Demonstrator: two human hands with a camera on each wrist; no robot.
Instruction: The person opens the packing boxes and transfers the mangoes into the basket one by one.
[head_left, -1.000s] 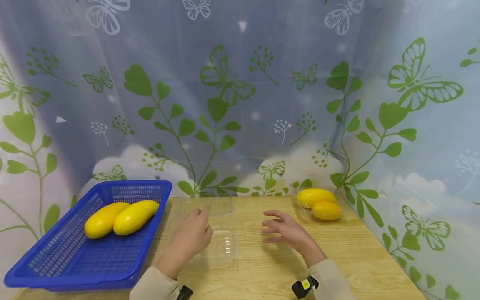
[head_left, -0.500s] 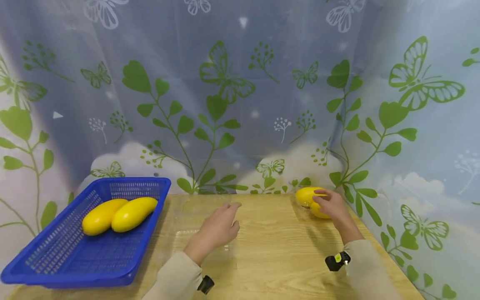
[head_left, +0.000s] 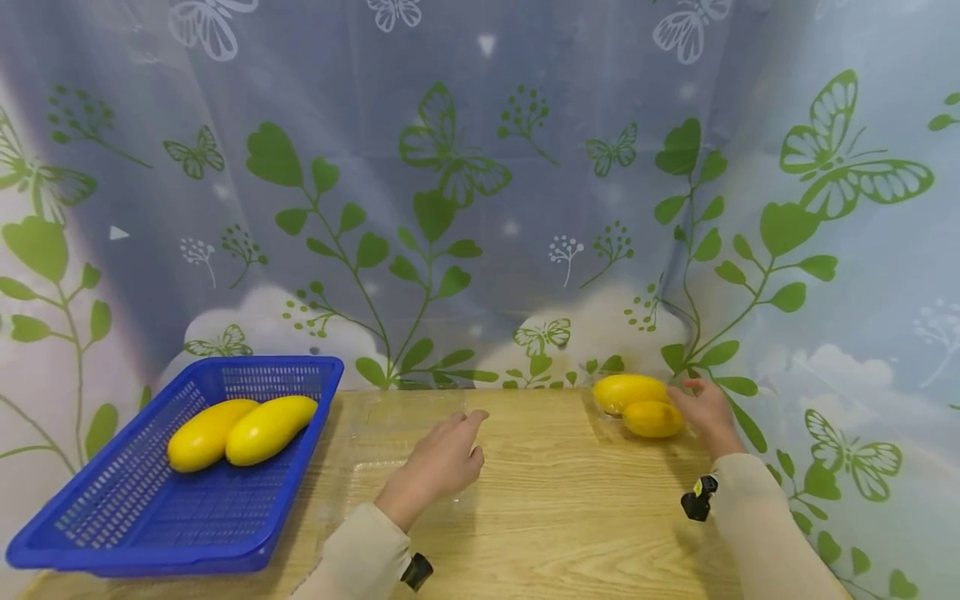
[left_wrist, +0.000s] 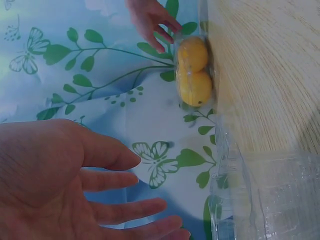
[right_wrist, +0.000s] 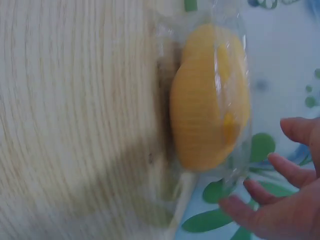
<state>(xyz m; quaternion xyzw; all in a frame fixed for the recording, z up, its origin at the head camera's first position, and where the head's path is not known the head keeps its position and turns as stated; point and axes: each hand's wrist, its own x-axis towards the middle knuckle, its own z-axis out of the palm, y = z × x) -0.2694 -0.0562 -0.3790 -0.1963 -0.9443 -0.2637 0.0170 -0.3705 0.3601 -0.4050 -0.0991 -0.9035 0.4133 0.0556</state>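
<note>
Two yellow mangoes (head_left: 628, 392) sit in a clear plastic box (right_wrist: 237, 172) at the back right of the table. My right hand (head_left: 708, 412) is at the right side of that box, fingers spread and loosely bent, holding nothing. In the right wrist view its fingertips (right_wrist: 232, 202) come close to the box's end. My left hand (head_left: 438, 462) hovers over the table's middle, palm empty and fingers extended. Beneath and left of it lies another clear plastic box (left_wrist: 290, 195), lid opened out, partly hidden by the hand and arm in the head view.
A blue plastic basket (head_left: 142, 557) stands on the left of the wooden table (head_left: 562, 500), with two more mangoes (head_left: 270, 431) inside. A printed butterfly-and-leaf curtain (head_left: 480, 250) rises along the table's back and right edges.
My right hand has moved right, passing over the boxed mangoes to their right side. My left hand has shifted right from above the opened box. Boxes and mangoes stay in place.
</note>
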